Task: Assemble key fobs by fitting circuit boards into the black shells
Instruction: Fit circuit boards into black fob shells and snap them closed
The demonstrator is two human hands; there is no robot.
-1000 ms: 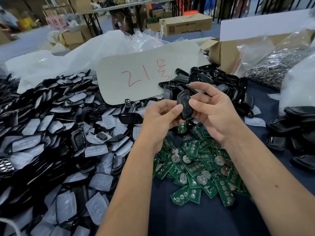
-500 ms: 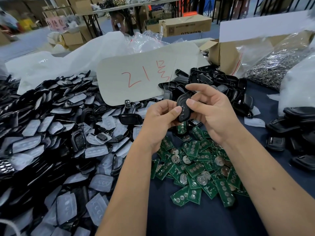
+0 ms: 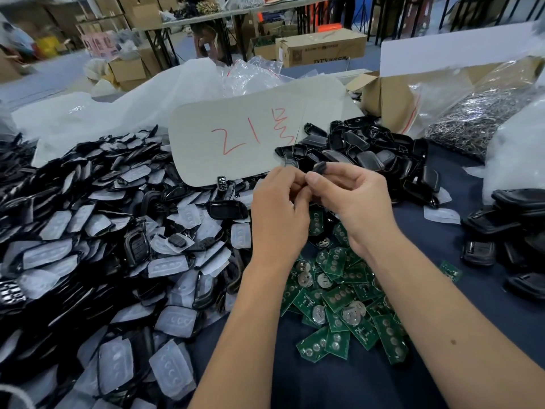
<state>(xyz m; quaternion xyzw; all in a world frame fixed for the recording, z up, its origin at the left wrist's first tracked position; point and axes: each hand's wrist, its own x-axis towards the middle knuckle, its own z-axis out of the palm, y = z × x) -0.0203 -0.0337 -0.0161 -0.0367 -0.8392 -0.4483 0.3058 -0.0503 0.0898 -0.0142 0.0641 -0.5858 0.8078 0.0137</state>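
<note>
My left hand (image 3: 278,212) and right hand (image 3: 351,196) together, both pinching black shell (image 3: 320,167) — I'd squeeze evenly along edges, board seating hidden behind fingers.

Both hands are closing tighter around the black shell (image 3: 320,167) than a second ago. The left hand (image 3: 277,214) is turning its back to the camera, fingers curling over the shell's near side. The right hand (image 3: 354,196) is folding its once-spread fingers inward, so only the shell's top end is showing above the thumbs.
</note>
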